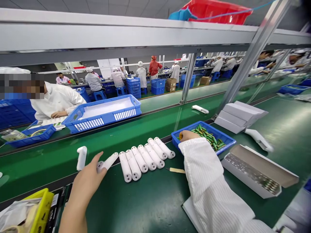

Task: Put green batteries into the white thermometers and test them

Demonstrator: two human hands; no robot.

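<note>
My left hand [88, 174] is closed around a white plastic handle-shaped housing [111, 160], its index finger pointing up and away. The housing lies at the left end of a row of several similar white housings [138, 159], which rest side by side on the green bench with two-holed ends toward me. My right hand [190, 135], in a white striped sleeve, reaches over the near left corner of a blue tray [228, 142]. Its fingers are curled; what they hold is hidden. Small green cylinders, like battery cells [206, 134], fill the tray.
An open carton [250, 176] of metallic-ended cylinders stands at right. A wooden-handled pointed tool [177, 170] lies mid-bench. White housings [82, 158] sit on the green conveyor strip [109, 139]. A yellow bin [43, 207] is at lower left. Across the strip a co-worker [58, 100] sits beside a blue basket [104, 119].
</note>
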